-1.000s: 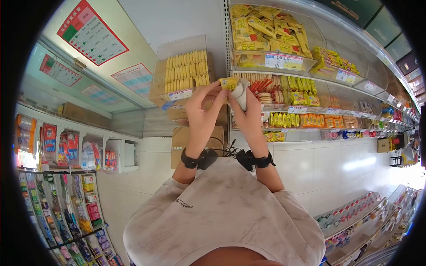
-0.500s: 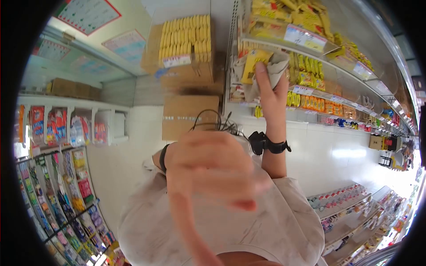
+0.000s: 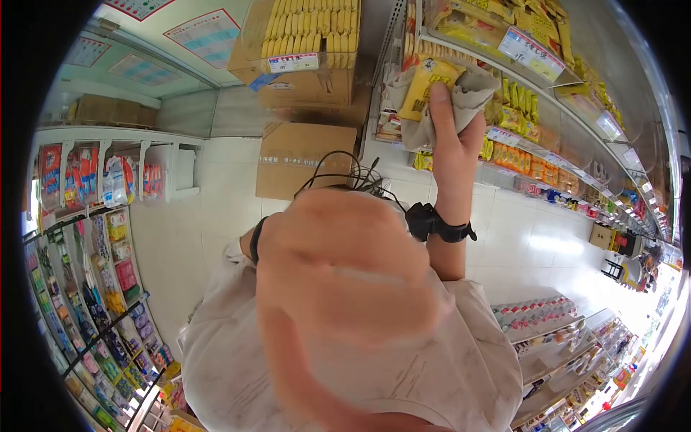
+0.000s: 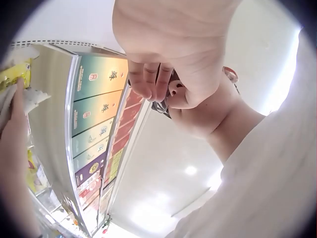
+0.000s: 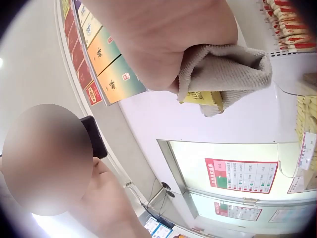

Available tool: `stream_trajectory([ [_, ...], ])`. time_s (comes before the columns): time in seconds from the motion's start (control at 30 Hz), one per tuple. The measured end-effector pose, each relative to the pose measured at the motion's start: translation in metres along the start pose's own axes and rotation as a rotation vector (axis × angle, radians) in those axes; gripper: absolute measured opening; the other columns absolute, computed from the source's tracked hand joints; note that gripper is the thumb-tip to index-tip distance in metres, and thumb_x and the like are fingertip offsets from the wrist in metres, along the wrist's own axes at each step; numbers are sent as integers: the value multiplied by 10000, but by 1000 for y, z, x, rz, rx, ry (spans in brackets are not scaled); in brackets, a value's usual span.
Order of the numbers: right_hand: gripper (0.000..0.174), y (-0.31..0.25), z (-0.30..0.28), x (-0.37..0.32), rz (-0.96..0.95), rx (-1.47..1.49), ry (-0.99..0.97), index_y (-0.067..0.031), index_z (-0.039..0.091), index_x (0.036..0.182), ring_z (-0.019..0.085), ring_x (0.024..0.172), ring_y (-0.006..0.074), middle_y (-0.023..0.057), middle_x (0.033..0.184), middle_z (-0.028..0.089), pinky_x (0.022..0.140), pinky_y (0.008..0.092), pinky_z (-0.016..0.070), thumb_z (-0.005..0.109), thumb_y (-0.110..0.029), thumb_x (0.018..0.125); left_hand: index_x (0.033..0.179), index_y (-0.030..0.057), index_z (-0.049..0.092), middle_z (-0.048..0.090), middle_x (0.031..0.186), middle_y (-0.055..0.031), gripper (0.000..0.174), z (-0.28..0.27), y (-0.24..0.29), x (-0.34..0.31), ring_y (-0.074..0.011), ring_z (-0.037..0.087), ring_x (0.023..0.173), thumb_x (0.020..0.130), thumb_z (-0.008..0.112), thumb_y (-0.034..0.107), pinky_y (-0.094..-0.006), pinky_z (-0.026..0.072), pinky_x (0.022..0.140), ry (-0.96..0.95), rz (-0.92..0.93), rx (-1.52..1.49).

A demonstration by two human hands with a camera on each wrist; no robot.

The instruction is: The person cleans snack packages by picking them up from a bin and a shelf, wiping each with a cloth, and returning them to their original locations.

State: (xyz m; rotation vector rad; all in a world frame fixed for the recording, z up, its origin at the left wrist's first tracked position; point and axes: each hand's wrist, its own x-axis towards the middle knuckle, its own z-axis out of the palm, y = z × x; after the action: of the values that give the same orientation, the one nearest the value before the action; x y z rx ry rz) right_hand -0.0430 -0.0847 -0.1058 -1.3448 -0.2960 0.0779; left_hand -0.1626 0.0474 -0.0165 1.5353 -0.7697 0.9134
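Observation:
In the head view my right hand (image 3: 455, 137) holds a folded grey cloth (image 3: 475, 90) with a small yellow snack packet (image 3: 430, 83) lying on it. The thumb presses down on the packet. Seen from the right wrist, the cloth (image 5: 228, 74) is ribbed and a yellow corner of the packet (image 5: 200, 97) pokes out beneath it. My left hand (image 3: 342, 266) is raised close to the head camera, large and blurred. From the left wrist, this hand (image 4: 171, 49) is in front of the face with loosely bent fingers (image 4: 148, 84), and nothing shows in its grasp.
Past the right hand stands a tiered shelf with clear bins of yellow packets (image 3: 471, 29). A cardboard box of packed yellow bars (image 3: 313, 32) is ahead, another carton (image 3: 306, 162) on the floor below. Cables (image 3: 345, 169) hang before the shirt; hanging goods (image 3: 83, 173) line the left.
Both hands were together at the packet and cloth a second ago. Since then the left hand has let go and come up to the face, while the right hand keeps both and has shifted right.

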Motion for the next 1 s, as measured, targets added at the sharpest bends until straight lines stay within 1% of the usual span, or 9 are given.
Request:
stream_trajectory([
  [0.13, 266, -12, 5, -4, -118, -38, -23, 11, 633, 1202, 581, 947, 68, 27, 1103, 667, 801, 235, 486, 652, -159, 999, 1117, 12, 651, 660, 959, -89, 230, -7, -29, -4, -169, 646, 833, 891, 673, -23, -262, 525, 712, 127, -243, 232],
  [0.17, 264, -16, 8, -4, -162, -47, -28, 12, 632, 1202, 568, 946, 65, 21, 1107, 660, 801, 233, 477, 654, -154, 997, 1124, -34, 650, 649, 933, -86, 239, -4, -37, -2, -144, 661, 817, 890, 701, -27, -239, 539, 732, 237, -427, 179],
  [0.3, 318, -17, 20, -4, -231, -208, -22, 21, 600, 1262, 628, 1025, 134, 86, 1208, 690, 897, 265, 492, 623, -7, 947, 1221, -78, 606, 626, 1058, -105, 305, -6, -76, -21, -151, 647, 989, 926, 666, -26, -283, 564, 874, 263, -673, 40],
  [0.33, 438, -15, 18, 0, -359, -376, -97, 41, 558, 1302, 625, 1172, 257, 152, 1350, 625, 993, 334, 480, 585, 89, 867, 1222, -85, 601, 618, 1086, -111, 308, -2, -80, -24, -157, 642, 1006, 927, 665, -26, -292, 564, 898, 274, -681, -10],
  [0.47, 532, -9, 28, 5, -513, -500, -288, 77, 533, 1306, 487, 1341, 412, 201, 1483, 489, 1084, 418, 436, 560, 125, 778, 1232, -95, 602, 545, 1211, -97, 300, -1, -88, -25, -133, 599, 1062, 958, 658, 11, -278, 545, 891, 346, -727, -2],
  [0.57, 535, -6, 26, 6, -524, -596, -356, 81, 526, 1315, 483, 1345, 410, 195, 1491, 483, 1093, 410, 429, 581, 119, 784, 1223, -100, 620, 559, 1165, -66, 294, -5, -94, -25, -103, 592, 1021, 982, 655, 65, -243, 522, 831, 401, -767, 12],
  [0.6, 427, -11, 31, 4, -407, -511, -326, 81, 538, 1291, 505, 1326, 384, 217, 1445, 510, 1079, 393, 426, 604, 48, 870, 1213, -109, 617, 570, 1136, -69, 293, -5, -98, -28, -94, 596, 1010, 982, 655, 68, -231, 524, 800, 412, -751, 10],
  [0.8, 285, -1, 19, 10, -3, -252, -345, 56, 614, 1140, 646, 896, 174, 140, 1014, 700, 810, 312, 506, 638, -189, 996, 1211, -94, 641, 674, 1043, -47, 293, -10, -102, -29, -65, 608, 920, 1015, 624, 124, -205, 498, 761, 379, -738, 39],
  [1.0, 275, -6, 8, 14, 116, -168, -331, 37, 662, 1039, 592, 764, 81, 46, 820, 681, 701, 270, 497, 678, -231, 978, 1206, -84, 654, 701, 1045, -62, 322, -16, -104, -32, -69, 617, 914, 1023, 626, 181, -224, 497, 803, 401, -831, -67],
])
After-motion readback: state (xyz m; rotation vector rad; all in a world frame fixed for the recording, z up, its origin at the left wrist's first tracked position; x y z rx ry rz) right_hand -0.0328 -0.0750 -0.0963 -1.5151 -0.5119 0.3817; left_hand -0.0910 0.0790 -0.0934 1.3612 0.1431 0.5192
